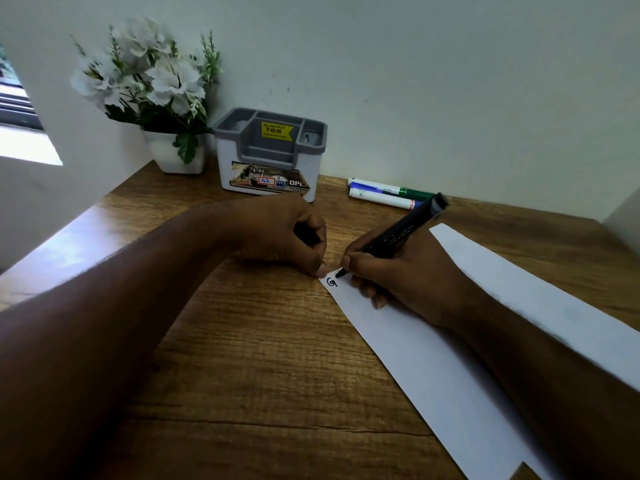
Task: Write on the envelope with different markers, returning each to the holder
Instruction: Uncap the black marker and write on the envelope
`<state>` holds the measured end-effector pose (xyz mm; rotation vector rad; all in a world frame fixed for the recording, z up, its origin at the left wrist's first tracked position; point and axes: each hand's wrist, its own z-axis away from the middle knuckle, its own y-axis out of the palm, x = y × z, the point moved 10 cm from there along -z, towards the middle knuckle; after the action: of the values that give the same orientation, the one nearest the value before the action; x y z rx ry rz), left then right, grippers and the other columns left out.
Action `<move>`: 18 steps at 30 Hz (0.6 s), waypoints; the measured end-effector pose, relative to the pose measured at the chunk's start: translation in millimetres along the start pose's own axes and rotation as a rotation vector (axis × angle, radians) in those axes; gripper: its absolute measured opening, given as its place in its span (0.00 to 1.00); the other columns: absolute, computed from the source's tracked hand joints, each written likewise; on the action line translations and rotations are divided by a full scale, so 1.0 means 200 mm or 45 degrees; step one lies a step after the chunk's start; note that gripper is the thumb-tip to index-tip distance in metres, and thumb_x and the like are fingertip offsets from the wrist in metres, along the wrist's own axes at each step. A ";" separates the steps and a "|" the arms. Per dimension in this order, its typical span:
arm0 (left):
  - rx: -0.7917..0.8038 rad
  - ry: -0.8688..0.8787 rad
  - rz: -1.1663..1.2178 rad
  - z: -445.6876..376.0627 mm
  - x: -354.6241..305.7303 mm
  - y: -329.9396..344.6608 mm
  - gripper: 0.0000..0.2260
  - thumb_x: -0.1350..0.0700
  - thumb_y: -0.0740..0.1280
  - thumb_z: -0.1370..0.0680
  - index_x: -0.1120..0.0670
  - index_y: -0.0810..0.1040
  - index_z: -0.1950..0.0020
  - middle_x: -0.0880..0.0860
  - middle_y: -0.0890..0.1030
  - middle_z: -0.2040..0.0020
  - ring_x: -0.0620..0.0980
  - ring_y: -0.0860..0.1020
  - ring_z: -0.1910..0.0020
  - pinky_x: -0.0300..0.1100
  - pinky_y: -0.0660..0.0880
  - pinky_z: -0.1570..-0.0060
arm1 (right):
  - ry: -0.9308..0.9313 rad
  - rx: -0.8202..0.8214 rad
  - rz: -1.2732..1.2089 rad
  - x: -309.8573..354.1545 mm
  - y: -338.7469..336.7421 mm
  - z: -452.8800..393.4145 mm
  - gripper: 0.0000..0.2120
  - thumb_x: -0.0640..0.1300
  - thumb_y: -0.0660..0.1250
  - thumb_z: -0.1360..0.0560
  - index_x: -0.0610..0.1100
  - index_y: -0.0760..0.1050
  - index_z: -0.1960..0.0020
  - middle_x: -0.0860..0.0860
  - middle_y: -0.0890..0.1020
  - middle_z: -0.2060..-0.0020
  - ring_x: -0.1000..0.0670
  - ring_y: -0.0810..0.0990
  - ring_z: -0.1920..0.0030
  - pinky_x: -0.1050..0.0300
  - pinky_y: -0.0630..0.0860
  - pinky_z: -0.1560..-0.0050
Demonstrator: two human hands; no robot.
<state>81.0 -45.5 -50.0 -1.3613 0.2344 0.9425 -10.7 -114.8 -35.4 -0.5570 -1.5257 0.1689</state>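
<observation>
— So which step is this?
— Writing: the right hand (408, 271) grips the black marker (398, 233), tip on the envelope (433, 358) lying on the desk (259, 341).
— And the left hand (287, 233)?
— Clenched on something dark, perhaps the cap; hard to tell. Next, probably recapping, then the holder (270, 154).

The envelope (450, 348) is plain white with one black mark at its corner, matching the black marker (403, 230). The holder (270, 157) is white with a grey insert and a yellow price sticker (276, 130); the table (259, 358) shows brown wood grain. Two white markers (384, 192) by the wall seem capped green and blue, and the flowers (145, 71) are white with green leaves.
</observation>
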 end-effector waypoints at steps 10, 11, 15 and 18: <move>-0.012 0.017 0.011 0.00 -0.01 0.00 0.06 0.54 0.75 0.32 0.45 0.79 0.61 0.44 0.81 0.59 0.41 0.77 0.58 0.30 0.70 0.67 | 0.039 -0.019 -0.016 0.00 0.00 -0.01 0.07 0.37 0.71 0.27 0.43 0.81 0.64 0.51 0.82 0.76 0.55 0.77 0.78 0.64 0.75 0.78; -0.011 0.014 0.014 0.00 -0.01 0.00 0.06 0.54 0.75 0.32 0.45 0.79 0.61 0.44 0.81 0.59 0.40 0.78 0.59 0.29 0.70 0.68 | 0.036 -0.017 -0.013 0.00 0.00 -0.01 0.07 0.37 0.71 0.27 0.43 0.81 0.64 0.50 0.82 0.76 0.55 0.77 0.78 0.64 0.75 0.78; -0.003 0.027 0.029 0.01 -0.02 0.00 0.06 0.55 0.75 0.32 0.46 0.80 0.61 0.43 0.81 0.62 0.34 0.77 0.63 0.26 0.71 0.72 | 0.032 -0.037 -0.021 0.00 -0.01 -0.01 0.06 0.37 0.71 0.28 0.41 0.81 0.64 0.48 0.82 0.74 0.53 0.78 0.77 0.62 0.75 0.78; -0.015 0.018 -0.007 0.00 -0.01 0.00 0.06 0.54 0.75 0.31 0.46 0.79 0.60 0.44 0.81 0.59 0.40 0.77 0.59 0.29 0.70 0.68 | 0.033 -0.066 -0.032 -0.01 -0.02 -0.01 0.05 0.37 0.71 0.28 0.40 0.81 0.63 0.48 0.82 0.74 0.53 0.78 0.77 0.61 0.76 0.78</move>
<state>79.2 -46.2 -48.2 -1.3791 0.2357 0.9311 -10.1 -119.2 -34.6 -0.5787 -1.5151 0.1025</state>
